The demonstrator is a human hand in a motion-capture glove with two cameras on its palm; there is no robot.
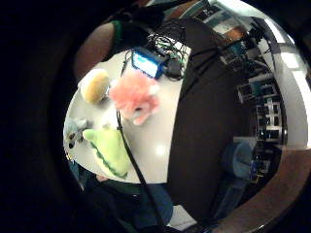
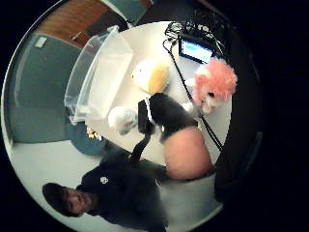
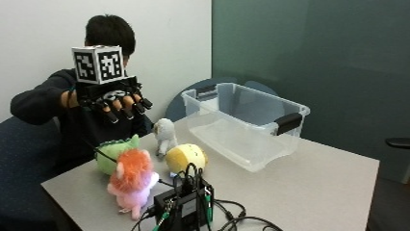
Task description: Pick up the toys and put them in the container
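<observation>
Four plush toys sit on the grey table (image 3: 307, 192): a green dinosaur (image 3: 115, 151), a pink one with an orange mane (image 3: 131, 180), a round yellow one (image 3: 185, 158) and a small grey-white one (image 3: 165, 134). A clear plastic container (image 3: 256, 144) with black handles stands beside them and holds nothing. My gloved right hand (image 3: 115, 103) hangs in the air above the green dinosaur, its fingers drooping and holding nothing. The palm views look down on the yellow toy (image 1: 95, 85), pink toy (image 1: 136, 97), green dinosaur (image 1: 109, 150), grey-white toy (image 2: 121, 118) and container (image 2: 101, 72).
A black device with a lit screen (image 3: 185, 204) and a tangle of cables lies at the table's near edge, just in front of the pink toy. A cable runs from it across the toys toward my hand. A blue chair (image 3: 25, 163) stands beside the person.
</observation>
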